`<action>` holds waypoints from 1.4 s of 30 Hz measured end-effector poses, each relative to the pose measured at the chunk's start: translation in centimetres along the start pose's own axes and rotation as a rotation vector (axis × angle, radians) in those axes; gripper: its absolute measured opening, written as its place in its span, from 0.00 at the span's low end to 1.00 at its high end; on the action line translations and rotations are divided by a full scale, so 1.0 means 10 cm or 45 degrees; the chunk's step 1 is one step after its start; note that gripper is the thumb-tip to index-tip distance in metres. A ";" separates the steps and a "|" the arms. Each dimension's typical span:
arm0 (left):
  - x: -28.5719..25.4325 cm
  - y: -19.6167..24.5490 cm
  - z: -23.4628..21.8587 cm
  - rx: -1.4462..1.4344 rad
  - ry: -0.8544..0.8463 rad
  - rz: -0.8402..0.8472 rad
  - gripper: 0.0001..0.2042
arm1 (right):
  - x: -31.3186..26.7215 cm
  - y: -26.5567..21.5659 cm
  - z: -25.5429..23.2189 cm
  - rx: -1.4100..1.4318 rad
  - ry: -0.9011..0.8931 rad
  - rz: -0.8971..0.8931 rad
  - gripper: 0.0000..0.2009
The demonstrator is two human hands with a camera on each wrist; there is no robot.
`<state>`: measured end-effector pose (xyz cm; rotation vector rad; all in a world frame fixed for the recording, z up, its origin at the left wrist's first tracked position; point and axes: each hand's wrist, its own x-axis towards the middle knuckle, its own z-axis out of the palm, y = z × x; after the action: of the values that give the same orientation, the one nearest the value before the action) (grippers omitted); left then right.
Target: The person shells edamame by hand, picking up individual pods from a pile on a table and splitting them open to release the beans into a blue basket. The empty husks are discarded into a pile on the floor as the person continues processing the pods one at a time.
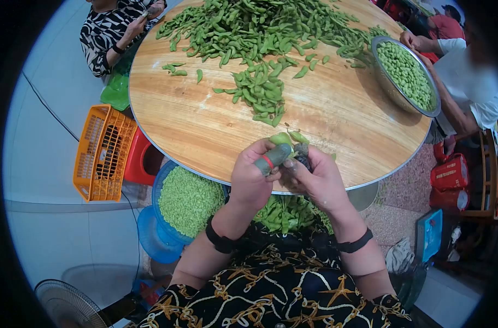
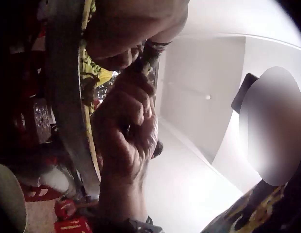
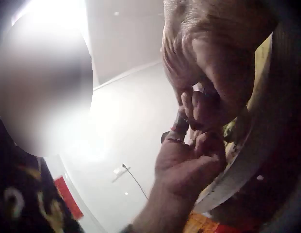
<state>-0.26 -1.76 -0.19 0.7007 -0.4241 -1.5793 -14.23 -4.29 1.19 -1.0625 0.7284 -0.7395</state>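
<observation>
Pinching a green pod (image 1: 280, 139) in the curled fingers of left hand (image 1: 252, 174) and right hand (image 1: 321, 177), over the near edge of a round table (image 1: 178, 126). Probably best split along its seam, with light pressure from the grey-green thumb cover (image 1: 278, 154). Likely best restocked singly from loose pods (image 1: 262, 98) just ahead, and emptied toward shelled beans (image 1: 189, 201), below at left.
</observation>
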 end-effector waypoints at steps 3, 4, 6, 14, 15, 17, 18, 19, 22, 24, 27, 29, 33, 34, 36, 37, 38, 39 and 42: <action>0.01 0.00 0.01 0.023 0.032 0.053 0.04 | 0.03 0.07 0.05 -0.752 0.339 -0.602 0.03; 0.00 0.03 0.03 0.031 0.062 0.026 0.03 | 0.04 0.07 0.04 -0.751 0.337 -0.601 0.03; 0.00 0.02 0.02 0.036 0.091 -0.007 0.02 | 0.02 0.02 -0.01 -1.509 0.314 -0.915 0.04; 0.00 0.00 0.02 0.950 0.145 0.209 0.08 | 0.07 -0.12 0.00 -1.718 0.158 -0.740 0.05; 0.00 0.01 0.01 0.944 0.148 0.210 0.08 | 0.09 -0.09 -0.02 -1.556 0.186 -0.693 0.05; 0.00 0.03 -0.01 0.894 0.136 0.220 0.10 | 0.13 -0.01 -0.05 -1.140 0.158 -0.445 0.05; 0.00 0.07 -0.01 0.882 0.140 0.224 0.10 | 0.14 -0.01 -0.05 -0.718 0.137 -0.202 0.06; -0.01 0.14 -0.03 0.801 0.147 0.189 0.10 | 0.14 -0.07 -0.08 -0.732 0.131 -0.201 0.06; -0.12 0.47 -0.20 0.937 0.301 0.354 0.10 | 0.08 -0.39 -0.17 -0.924 -0.742 -0.031 0.10; -0.19 0.63 -0.63 0.661 0.437 0.675 0.10 | 0.16 -0.47 -0.12 -1.256 -0.552 -0.033 0.11; -0.38 0.98 -1.11 0.533 0.813 0.980 0.09 | 0.48 -0.49 0.01 -1.642 -0.063 -0.157 0.14; -0.54 1.12 -1.59 0.542 0.882 1.059 0.08 | 0.71 -0.39 0.02 -2.109 0.210 -0.307 0.14; -0.83 1.25 -2.18 1.226 1.116 0.477 0.10 | 0.84 -0.34 0.02 -2.130 0.079 -0.296 0.14; -0.87 1.22 -2.22 1.562 1.093 0.127 0.11 | 0.83 -0.34 -0.01 -2.115 0.107 -0.279 0.12; -0.89 1.13 -2.29 1.993 1.188 0.390 0.12 | 0.78 -0.32 -0.11 -2.105 0.129 -0.257 0.11; -0.86 1.13 -2.12 2.429 1.255 0.681 0.13 | 0.74 -0.33 -0.19 -2.006 0.158 -0.299 0.10; -0.82 1.14 -1.92 2.334 1.272 0.786 0.12 | 0.69 -0.33 -0.26 -1.906 0.186 -0.340 0.08; -0.77 1.14 -1.64 2.331 1.272 0.783 0.12 | 0.63 -0.34 -0.31 -1.909 0.185 -0.338 0.08; -0.58 1.05 -1.19 1.741 0.841 1.194 0.11 | 0.39 -0.40 -0.33 -1.810 0.104 -0.367 0.06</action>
<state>15.59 4.05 -1.26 1.6361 -1.1160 0.0560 -15.49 -10.34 3.22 -2.4631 1.2167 -0.4280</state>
